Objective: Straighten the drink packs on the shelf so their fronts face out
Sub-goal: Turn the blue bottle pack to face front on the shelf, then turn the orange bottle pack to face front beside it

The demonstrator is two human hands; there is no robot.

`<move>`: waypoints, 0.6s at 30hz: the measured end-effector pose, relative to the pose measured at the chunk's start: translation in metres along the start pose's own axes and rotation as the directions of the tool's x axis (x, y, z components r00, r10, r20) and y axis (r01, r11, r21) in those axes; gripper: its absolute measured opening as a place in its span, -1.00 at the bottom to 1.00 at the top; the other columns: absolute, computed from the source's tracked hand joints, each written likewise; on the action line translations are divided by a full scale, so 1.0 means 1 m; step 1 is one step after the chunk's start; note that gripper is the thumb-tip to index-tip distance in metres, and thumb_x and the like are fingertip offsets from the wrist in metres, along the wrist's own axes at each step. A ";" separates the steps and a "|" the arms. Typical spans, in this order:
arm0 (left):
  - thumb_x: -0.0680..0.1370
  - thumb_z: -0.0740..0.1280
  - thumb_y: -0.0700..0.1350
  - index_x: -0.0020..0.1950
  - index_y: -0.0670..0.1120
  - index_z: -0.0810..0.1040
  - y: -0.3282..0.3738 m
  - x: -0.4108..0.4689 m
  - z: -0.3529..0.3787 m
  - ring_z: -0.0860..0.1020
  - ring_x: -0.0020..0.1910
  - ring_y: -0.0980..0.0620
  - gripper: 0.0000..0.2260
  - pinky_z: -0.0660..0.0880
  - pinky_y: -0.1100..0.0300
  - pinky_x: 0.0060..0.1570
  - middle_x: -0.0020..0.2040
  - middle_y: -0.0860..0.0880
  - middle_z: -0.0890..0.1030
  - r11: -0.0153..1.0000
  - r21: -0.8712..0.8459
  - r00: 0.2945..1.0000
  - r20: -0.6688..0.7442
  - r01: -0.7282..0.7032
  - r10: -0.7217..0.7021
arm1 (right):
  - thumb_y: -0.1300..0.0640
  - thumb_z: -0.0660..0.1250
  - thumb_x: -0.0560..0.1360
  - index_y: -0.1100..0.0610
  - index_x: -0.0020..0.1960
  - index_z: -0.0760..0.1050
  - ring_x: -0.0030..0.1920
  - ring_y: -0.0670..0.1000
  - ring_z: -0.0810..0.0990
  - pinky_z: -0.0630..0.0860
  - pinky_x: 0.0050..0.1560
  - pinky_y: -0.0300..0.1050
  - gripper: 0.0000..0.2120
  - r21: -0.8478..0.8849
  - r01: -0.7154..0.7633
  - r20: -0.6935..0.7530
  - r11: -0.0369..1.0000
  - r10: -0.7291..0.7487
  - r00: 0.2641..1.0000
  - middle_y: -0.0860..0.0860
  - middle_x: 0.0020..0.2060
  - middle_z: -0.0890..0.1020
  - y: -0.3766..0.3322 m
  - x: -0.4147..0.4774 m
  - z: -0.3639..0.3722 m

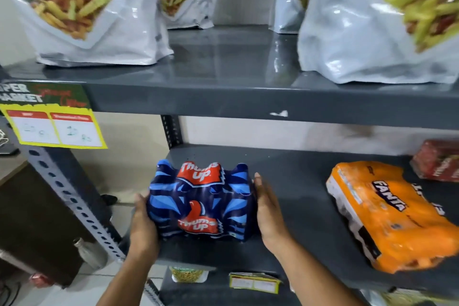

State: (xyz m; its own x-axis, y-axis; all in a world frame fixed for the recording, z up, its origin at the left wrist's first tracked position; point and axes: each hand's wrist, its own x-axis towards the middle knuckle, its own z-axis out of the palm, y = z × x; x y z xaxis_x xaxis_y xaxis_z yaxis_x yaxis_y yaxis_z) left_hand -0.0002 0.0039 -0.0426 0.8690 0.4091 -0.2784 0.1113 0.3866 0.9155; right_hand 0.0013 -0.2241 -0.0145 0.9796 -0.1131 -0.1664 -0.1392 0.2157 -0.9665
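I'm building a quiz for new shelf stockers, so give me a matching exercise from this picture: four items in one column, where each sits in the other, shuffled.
Items:
1. Thums Up pack
2. Fanta pack
3. red pack
4. snack bags

Places:
A. top shelf
B. far right, at the back of the lower shelf
C. between the left hand and right hand
D. lying askew, right side of the lower shelf

Pairs: 1-C, 2-D, 3-B, 4-A
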 end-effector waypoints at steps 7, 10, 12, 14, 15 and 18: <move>0.61 -0.02 0.28 0.58 -0.21 0.11 -0.077 -0.136 0.059 0.01 0.61 -0.16 -0.29 -0.05 -0.06 0.56 0.61 -0.24 0.08 0.542 0.555 0.651 -0.003 -0.631 0.759 | 0.12 0.38 0.54 -0.02 0.33 0.46 0.40 0.03 0.47 0.33 0.43 -0.07 -0.63 -0.263 0.427 -0.009 0.865 -0.444 0.896 0.09 0.38 0.53 -0.099 -0.007 -0.148; 0.62 0.10 0.15 0.54 -0.10 0.16 -0.126 -0.199 0.139 0.04 0.61 -0.08 -0.45 -0.03 0.09 0.56 0.61 -0.17 0.12 0.531 0.368 0.636 0.281 -0.763 0.719 | 0.01 0.38 0.52 -0.03 0.26 0.55 0.31 0.01 0.55 0.37 0.36 -0.22 -0.68 -0.499 0.396 -0.087 0.770 -0.500 0.862 0.04 0.29 0.60 -0.130 -0.008 -0.256; 0.61 0.17 0.14 0.52 0.11 0.12 -0.135 -0.230 0.194 0.04 0.60 0.14 -0.49 0.00 0.34 0.50 0.61 0.09 0.10 0.724 0.282 0.767 0.376 -0.630 0.520 | 0.06 0.37 0.55 0.10 0.31 0.55 0.26 0.01 0.55 0.38 0.30 -0.23 -0.66 -0.554 0.253 -0.172 0.793 -0.407 0.897 0.14 0.35 0.56 -0.131 -0.007 -0.317; 0.56 0.17 0.27 0.54 0.22 0.04 -0.131 -0.246 0.245 0.12 0.56 0.22 -0.40 0.09 0.44 0.41 0.56 0.26 0.09 0.873 0.320 0.868 0.454 -0.369 0.200 | 0.06 0.36 0.56 0.17 0.32 0.54 0.19 0.01 0.54 0.38 0.19 -0.13 -0.63 -0.534 0.070 -0.266 0.842 -0.247 0.932 0.19 0.33 0.57 -0.113 -0.009 -0.358; 0.50 0.18 0.31 0.57 0.21 0.03 -0.128 -0.247 0.267 0.22 0.51 0.18 -0.32 0.20 0.36 0.36 0.51 0.27 0.18 0.914 0.334 0.880 0.473 -0.230 0.048 | 0.02 0.37 0.55 0.17 0.31 0.54 0.19 0.03 0.54 0.39 0.18 -0.10 -0.61 -0.500 -0.032 -0.301 0.865 -0.139 0.943 0.19 0.31 0.59 -0.098 -0.011 -0.369; 0.53 0.22 0.28 0.57 0.18 0.13 -0.125 -0.245 0.309 0.45 0.35 -0.02 -0.36 0.40 0.11 0.25 0.43 0.06 0.44 0.927 0.371 0.894 0.433 -0.062 -0.114 | -0.16 0.39 0.48 0.04 0.31 0.53 0.20 0.17 0.62 0.51 0.27 0.14 -0.53 -0.274 -0.257 -0.271 0.927 0.182 0.945 0.13 0.24 0.65 -0.060 -0.021 -0.378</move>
State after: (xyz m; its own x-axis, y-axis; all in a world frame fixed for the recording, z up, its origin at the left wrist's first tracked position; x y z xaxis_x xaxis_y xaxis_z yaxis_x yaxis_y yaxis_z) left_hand -0.0784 -0.4007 0.0008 0.9731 -0.0363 -0.2273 0.2283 0.0267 0.9732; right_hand -0.0654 -0.6012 -0.0275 0.8611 -0.3309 -0.3860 -0.4204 -0.0364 -0.9066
